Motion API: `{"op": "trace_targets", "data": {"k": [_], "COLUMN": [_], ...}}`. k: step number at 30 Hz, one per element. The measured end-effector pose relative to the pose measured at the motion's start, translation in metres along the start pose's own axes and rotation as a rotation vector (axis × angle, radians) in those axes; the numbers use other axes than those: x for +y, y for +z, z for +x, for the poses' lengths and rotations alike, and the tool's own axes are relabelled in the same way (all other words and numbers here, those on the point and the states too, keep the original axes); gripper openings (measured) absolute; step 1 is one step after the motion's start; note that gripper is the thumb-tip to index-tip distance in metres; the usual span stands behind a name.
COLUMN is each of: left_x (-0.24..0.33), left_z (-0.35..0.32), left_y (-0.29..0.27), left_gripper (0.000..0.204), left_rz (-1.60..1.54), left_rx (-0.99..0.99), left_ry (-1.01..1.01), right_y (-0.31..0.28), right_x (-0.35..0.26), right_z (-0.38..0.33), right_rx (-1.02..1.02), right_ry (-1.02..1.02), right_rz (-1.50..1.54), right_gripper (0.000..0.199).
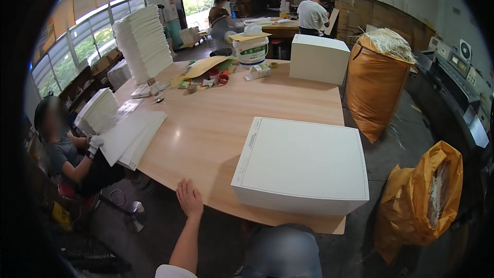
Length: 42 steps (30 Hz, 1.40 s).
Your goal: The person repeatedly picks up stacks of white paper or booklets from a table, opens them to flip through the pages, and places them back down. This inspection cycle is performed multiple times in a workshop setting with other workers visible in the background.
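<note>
At the near edge of a wooden table (216,128), the left hand (189,198) is seen flat, fingers spread and open, gripping nothing, fingertips directed away toward the tabletop. Just to its right, a large stack of white sheets (303,164) is set on the near right part of the table; its long axis runs roughly left to right, slightly skewed, with its near face close to the table's edge and its right side almost at the table's right edge. Bare wood is left open between the stack and the hand and beyond toward mid-table. A second white stack (319,57) is placed at the far right, a tall leaning pile of white sheets (144,44) at the far left, and loose sheets (133,136) overhang the left edge beside a seated person (67,149). Orange sacks (374,85) (419,201) are stood on the floor to the right. The right hand is not seen; its state cannot be told. The person's lap is blurred at the lower edge.
</note>
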<state>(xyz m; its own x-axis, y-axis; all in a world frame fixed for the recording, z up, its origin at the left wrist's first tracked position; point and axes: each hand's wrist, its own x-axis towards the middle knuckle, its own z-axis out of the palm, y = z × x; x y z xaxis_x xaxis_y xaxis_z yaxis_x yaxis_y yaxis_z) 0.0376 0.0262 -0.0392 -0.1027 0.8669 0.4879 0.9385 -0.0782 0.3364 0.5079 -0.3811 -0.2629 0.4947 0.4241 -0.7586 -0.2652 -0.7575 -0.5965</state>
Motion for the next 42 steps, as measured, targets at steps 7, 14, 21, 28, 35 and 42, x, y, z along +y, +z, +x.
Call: {"op": "trace_targets", "data": {"k": [7,14,21,28,35,42], "left_x": [0.000,0.004,-0.012,0.096,0.236,0.250], "left_z": [-0.001,-0.003,-0.009,0.006,-0.010,-0.012], "left_y": [-0.005,-0.007,-0.009,-0.088,-0.084,-0.073], "left_gripper": [0.049,0.047,0.045,0.060,0.069,0.052], "left_rz": [0.002,0.000,0.028,-0.655,-1.483,-1.463], "left_rx": [0.026,-0.002,0.049,-0.161,-0.163,-0.042], "left_ry": [0.020,0.021,0.001,-0.220,-0.210,-0.192], "right_y": [0.002,-0.001,-0.007,-0.103,-0.070,-0.030], "right_x": [0.007,0.022,0.056,-0.072,-0.337,-0.347], "right_z": [0.000,0.002,0.015,-0.010,-0.182,-0.161], "right_rx": [0.012,0.021,0.015,0.237,0.167,0.019], "right_ry": [-0.004,0.004,-0.015,-0.554,-1.011,-0.992], "right_rz": [-0.003,0.005,-0.013,0.016,0.615,0.819], "right_gripper": [0.048,0.047,0.047,0.043,0.074,0.064]}}
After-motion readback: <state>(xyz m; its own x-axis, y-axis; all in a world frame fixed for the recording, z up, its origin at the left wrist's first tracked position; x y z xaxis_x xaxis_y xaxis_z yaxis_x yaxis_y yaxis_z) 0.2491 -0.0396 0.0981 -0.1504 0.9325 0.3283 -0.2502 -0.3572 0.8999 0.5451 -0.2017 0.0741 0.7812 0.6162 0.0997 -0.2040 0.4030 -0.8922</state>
